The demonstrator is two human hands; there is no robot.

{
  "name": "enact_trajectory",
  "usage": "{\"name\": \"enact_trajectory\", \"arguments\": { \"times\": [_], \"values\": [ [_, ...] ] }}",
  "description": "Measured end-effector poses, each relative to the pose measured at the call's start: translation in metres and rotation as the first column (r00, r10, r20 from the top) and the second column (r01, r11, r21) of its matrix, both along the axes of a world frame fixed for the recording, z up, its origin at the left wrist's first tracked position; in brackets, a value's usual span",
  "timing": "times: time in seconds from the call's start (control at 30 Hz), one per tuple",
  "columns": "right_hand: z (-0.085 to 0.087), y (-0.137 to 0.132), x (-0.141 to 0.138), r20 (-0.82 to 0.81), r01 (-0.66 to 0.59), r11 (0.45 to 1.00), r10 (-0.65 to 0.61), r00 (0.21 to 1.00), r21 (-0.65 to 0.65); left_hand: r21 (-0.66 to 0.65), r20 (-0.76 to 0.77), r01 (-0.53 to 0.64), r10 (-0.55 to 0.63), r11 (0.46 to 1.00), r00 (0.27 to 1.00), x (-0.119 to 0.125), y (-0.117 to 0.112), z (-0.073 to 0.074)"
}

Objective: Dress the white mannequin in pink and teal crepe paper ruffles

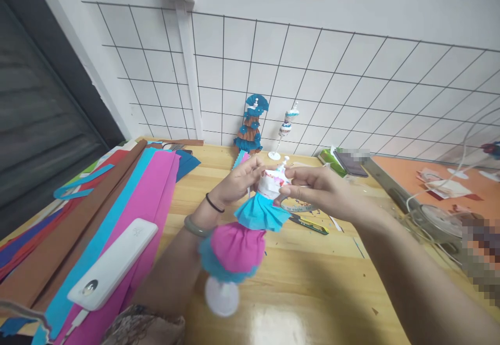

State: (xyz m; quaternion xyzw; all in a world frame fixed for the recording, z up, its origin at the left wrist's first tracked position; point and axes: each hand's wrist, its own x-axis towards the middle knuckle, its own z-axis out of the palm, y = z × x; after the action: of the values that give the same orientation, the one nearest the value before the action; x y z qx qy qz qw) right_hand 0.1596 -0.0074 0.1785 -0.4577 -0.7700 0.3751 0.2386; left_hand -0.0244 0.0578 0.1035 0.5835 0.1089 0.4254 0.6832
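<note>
Tilted in mid-air in front of me is a small dress form (273,183) on a white stand with a round base (222,297). Its upper body is wrapped in white with pink and red marks, and a white knob tops the neck. Below hang a light blue crepe paper ruffle (262,212) and a fuller pink skirt (238,246) with a blue layer under it. My left hand (246,176) grips the bodice from the left, its fingertips partly hidden. Thumb and fingers of my right hand (312,184) close on the bodice's right side.
Coloured crepe paper sheets (158,189) and a white power bank (113,262) lie at left. A brown-and-blue dressed form (250,126) and a white one (285,129) stand by the wall grid. Behind my hands are a tape roll (299,205) and a utility knife (310,224).
</note>
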Motion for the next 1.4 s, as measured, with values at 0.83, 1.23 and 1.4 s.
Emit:
{"name": "enact_trajectory", "arguments": {
  "times": [0.83,1.23,1.4],
  "values": [
    [0.005,-0.008,0.037,0.393,0.380,0.866,-0.489,0.779,0.325,0.978,-0.146,0.015,0.629,0.210,0.764,0.027,-0.025,0.005],
    [0.007,-0.011,0.031,0.371,0.427,0.859,-0.509,0.777,0.284,0.881,-0.183,-0.128,0.577,0.456,0.796,0.024,-0.023,0.008],
    [0.006,-0.014,0.029,0.387,0.436,0.842,-0.535,0.751,0.317,0.680,-0.282,-0.329,0.648,0.655,0.708,0.027,-0.022,0.006]
  ]
}}
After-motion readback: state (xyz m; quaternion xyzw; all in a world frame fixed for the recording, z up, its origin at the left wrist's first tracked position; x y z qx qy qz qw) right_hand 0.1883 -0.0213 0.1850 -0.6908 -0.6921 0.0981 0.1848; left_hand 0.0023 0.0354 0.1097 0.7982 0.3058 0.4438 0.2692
